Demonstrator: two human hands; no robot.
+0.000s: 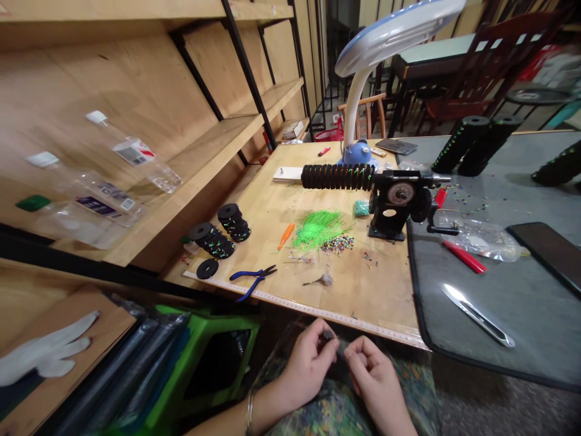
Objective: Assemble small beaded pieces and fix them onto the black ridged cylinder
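Over my lap, just off the table's front edge, both hands are close together. My left hand (311,363) is closed in a pinch on a small dark piece (327,335), whose kind I cannot make out. My right hand (374,372) is also closed, thumb against fingers, a short way to the right; whatever it pinches is too small to tell. On the table ahead lie a tuft of greyish fibres (324,279), blue-handled pliers (255,276) and an orange-handled screwdriver (286,235). Bright green strands (318,227) sit in a heap beside multicoloured beads (339,244).
A black hand-cranked device (389,206) carries a row of black discs (338,177). Stacked black foam discs (211,241) stand at left. On the grey mat (476,315) lie a craft knife (476,316) and a phone (547,248). A lamp (358,109) rises behind; shelves (227,139) flank the left.
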